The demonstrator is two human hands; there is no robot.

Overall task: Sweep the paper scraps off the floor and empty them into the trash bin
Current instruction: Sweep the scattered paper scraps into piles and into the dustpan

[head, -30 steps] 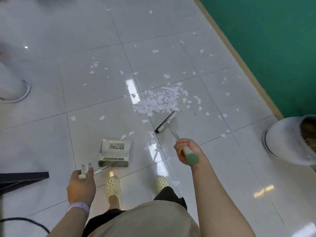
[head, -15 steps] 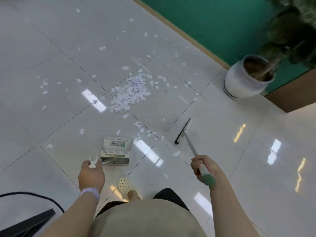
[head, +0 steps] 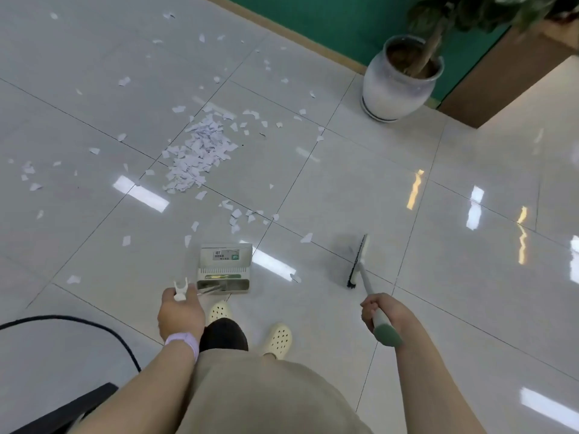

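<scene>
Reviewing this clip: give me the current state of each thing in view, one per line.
broom: head on the floor, right of the scraps, touching none
dustpan: on the floor, no scraps visible in it
paper scraps: one loose pile, many strays around
left hand: grips the dustpan handle
right hand: grips the broom handle
plant pot: upright by the wall

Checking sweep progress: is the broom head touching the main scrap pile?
Apart. The head view shows the broom head well right of the scrap pile, with bare tile between them.

A label on the dustpan [head: 225,267], its print too small to read.
</scene>
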